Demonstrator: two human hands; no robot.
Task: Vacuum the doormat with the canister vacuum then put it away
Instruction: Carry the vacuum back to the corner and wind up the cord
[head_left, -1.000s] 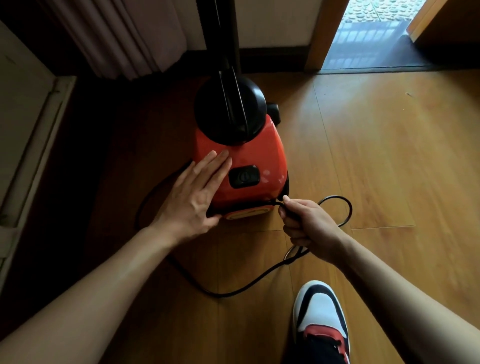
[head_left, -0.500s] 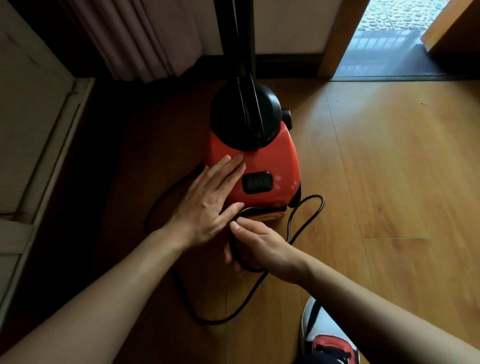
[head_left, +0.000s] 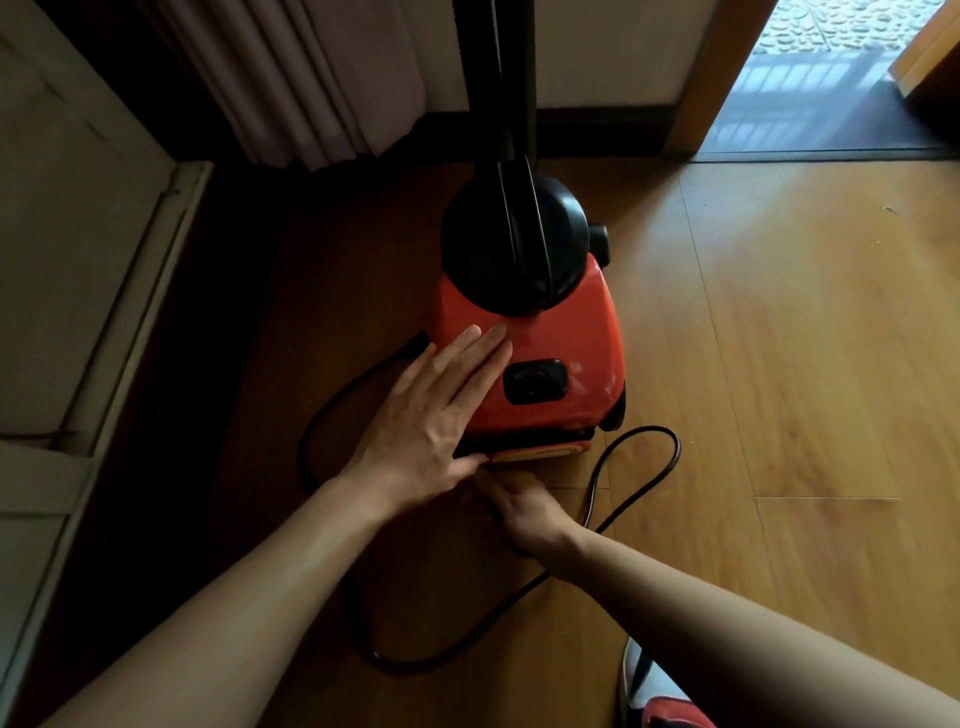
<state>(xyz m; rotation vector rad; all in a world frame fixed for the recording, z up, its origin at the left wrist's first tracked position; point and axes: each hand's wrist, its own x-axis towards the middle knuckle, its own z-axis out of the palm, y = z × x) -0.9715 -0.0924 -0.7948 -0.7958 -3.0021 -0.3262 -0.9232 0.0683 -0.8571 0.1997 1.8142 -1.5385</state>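
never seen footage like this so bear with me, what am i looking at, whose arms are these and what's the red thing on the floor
There is no robot here. The picture comes from a camera worn on a person's head, looking forward and down, so the two bare arms coming in from the bottom are that person's own.

The red and black thing is a canister vacuum standing on a wooden floor. The left hand lies flat and open on its red top, beside a black button. The right hand reaches low at the vacuum's near end, under the left hand; its fingers are hidden, so what it grips cannot be told. A black power cord loops loose across the floor around both hands. A shoe shows at the bottom edge.
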